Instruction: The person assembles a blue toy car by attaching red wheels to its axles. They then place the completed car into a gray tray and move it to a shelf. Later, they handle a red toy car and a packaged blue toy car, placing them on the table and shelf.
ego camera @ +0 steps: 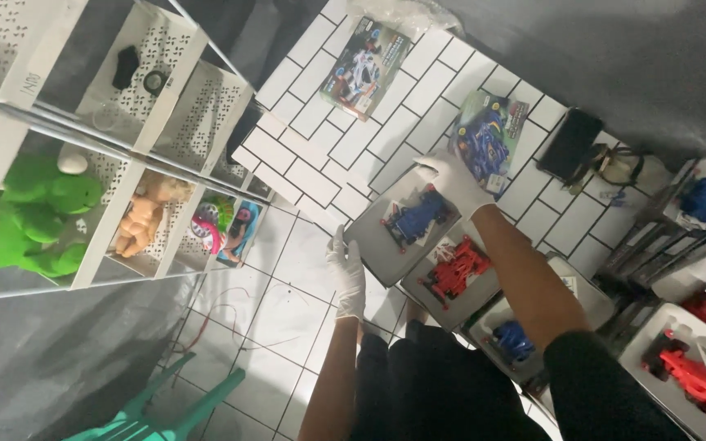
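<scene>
Clearly both gloved: left hand (346, 273) clamped on the near edge of a grey tray (369, 245) carrying a blue toy race car (415, 219); right hand (451, 181) gripping its far edge. Just beside the right grip, a red toy car (455, 269) in another tray, a kit box (489, 139) beyond on white tiles (312, 163).
</scene>
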